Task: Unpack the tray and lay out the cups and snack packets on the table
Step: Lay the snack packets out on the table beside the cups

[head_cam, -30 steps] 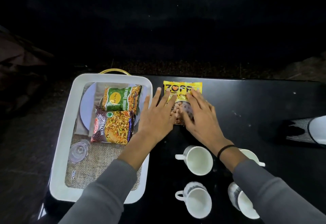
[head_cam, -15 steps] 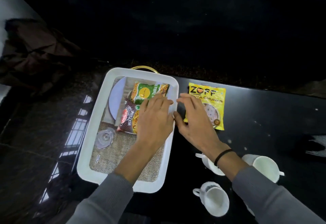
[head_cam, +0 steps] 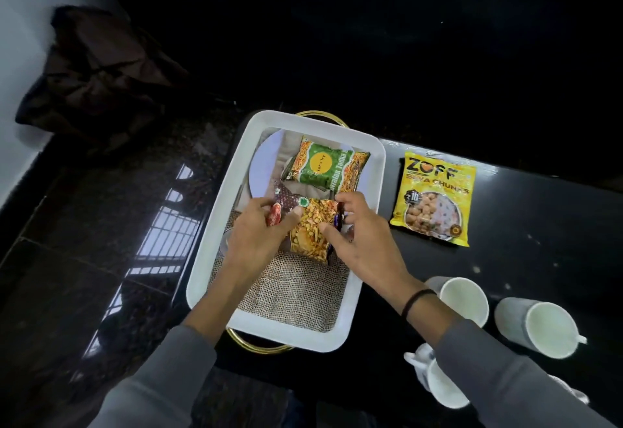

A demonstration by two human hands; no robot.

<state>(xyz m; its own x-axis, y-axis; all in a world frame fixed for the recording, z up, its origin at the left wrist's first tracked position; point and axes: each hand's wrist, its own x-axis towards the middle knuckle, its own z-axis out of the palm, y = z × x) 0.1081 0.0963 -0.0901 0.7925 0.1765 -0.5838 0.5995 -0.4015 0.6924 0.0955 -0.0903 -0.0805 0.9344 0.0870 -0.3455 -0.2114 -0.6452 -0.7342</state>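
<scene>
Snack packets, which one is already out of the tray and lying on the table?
The yellow packet, flat on the black table right of the tray. The green packet and maroon packet remain inside.

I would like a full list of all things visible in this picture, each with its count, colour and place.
tray: 1, white with gold handles, on the table's left part
mixture packet: 1, maroon and orange, in the tray, held by both hands
green packet: 1, green and orange, in the tray's far end
plate: 1, white, in the tray under the packets
burlap mat: 1, beige, lining the tray
yellow packet: 1, yellow, on the table right of the tray
cups: at least 3, white, on the table, near right
table: 1, black
left hand: 1, on the mixture packet
right hand: 1, on the mixture packet
</scene>
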